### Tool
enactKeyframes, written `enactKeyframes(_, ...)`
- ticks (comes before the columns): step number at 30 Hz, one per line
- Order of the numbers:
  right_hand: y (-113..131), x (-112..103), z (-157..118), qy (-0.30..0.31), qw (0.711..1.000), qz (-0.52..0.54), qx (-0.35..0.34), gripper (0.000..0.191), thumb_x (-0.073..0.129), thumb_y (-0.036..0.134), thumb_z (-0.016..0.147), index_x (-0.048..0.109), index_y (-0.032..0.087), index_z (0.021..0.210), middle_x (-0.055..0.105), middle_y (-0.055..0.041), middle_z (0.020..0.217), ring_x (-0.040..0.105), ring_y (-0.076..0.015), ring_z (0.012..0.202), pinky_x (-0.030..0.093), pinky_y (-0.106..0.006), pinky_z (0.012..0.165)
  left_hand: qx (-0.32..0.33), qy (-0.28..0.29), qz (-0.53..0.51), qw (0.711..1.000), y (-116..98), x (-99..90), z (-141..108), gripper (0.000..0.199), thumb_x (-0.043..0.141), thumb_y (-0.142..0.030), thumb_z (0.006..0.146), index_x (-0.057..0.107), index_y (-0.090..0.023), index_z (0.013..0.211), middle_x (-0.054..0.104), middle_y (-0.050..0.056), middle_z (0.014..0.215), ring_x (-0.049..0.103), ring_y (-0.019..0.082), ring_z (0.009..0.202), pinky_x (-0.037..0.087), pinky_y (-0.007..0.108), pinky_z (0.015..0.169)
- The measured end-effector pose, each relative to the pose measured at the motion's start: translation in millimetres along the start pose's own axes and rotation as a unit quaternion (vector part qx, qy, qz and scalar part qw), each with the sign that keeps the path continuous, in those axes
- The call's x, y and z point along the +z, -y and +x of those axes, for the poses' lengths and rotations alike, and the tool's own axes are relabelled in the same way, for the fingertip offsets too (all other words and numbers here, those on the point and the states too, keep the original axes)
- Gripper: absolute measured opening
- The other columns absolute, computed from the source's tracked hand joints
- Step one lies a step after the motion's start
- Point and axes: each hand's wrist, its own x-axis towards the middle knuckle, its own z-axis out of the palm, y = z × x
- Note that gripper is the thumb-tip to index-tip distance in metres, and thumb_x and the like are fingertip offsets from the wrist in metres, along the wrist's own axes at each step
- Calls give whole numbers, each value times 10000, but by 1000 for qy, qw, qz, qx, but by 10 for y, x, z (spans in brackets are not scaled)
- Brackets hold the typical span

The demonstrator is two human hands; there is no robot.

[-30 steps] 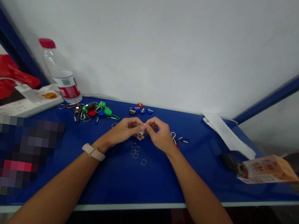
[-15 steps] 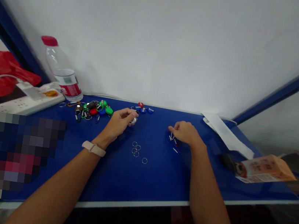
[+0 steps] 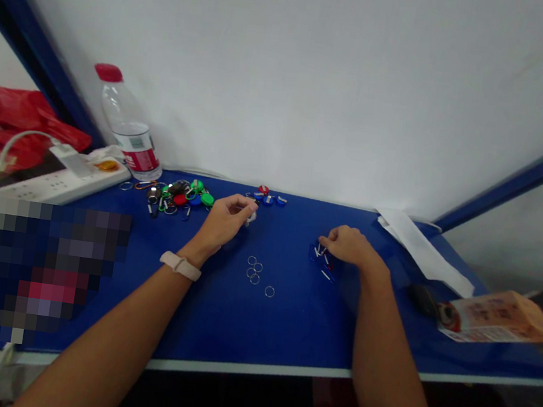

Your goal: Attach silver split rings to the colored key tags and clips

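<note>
My left hand point(image 3: 229, 222), with a pale band at the wrist, pinches a small silver-and-black key reel point(image 3: 251, 217) above the table; the fingers partly cover it. On the right, my right hand point(image 3: 347, 244) has its fingertips closed at a small pile of blue carabiner clips point(image 3: 326, 262), apparently pinching one; the grip is partly hidden. Several split rings point(image 3: 254, 267) lie between the hands, one ring point(image 3: 270, 291) apart from the others. Behind my left hand sit a few blue reels point(image 3: 268, 200) and a red reel point(image 3: 263, 189).
A heap of coloured key reels point(image 3: 180, 199) lies left of my left hand, near a plastic bottle point(image 3: 132, 133) and a white power strip point(image 3: 59, 182). At right are folded white paper point(image 3: 426, 255), a dark object point(image 3: 422, 300) and an orange packet point(image 3: 498, 317). A wall stands behind the blue table point(image 3: 253, 336).
The whole view has shifted slightly, so things appear farther right. In my left fingers the reel has turned a little, showing a black part. My right hand stays at the clips.
</note>
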Motion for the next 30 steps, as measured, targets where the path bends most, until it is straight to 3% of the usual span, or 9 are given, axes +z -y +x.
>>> enactKeyframes(14, 68, -3, -23, -4, 999, 19, -39, 184, 629, 289, 864, 780, 183, 853, 782, -100, 849, 726, -251, 824, 476, -303, 695, -25, 1, -4, 1000, 4, -5, 2, 170, 720, -334, 831, 725, -169, 873, 722, 60, 868, 619, 136, 739, 535, 297, 709)
enactKeyframes(30, 158, -96, -104, 11, 998, 28, -60, 174, 607, 197, 864, 768, 145, 906, 780, -113, 885, 713, -225, 793, 437, -268, 647, -30, 14, 11, 999, 22, 0, 7, 154, 685, -293, 852, 729, -150, 889, 715, 70, 880, 614, 132, 719, 544, 286, 681)
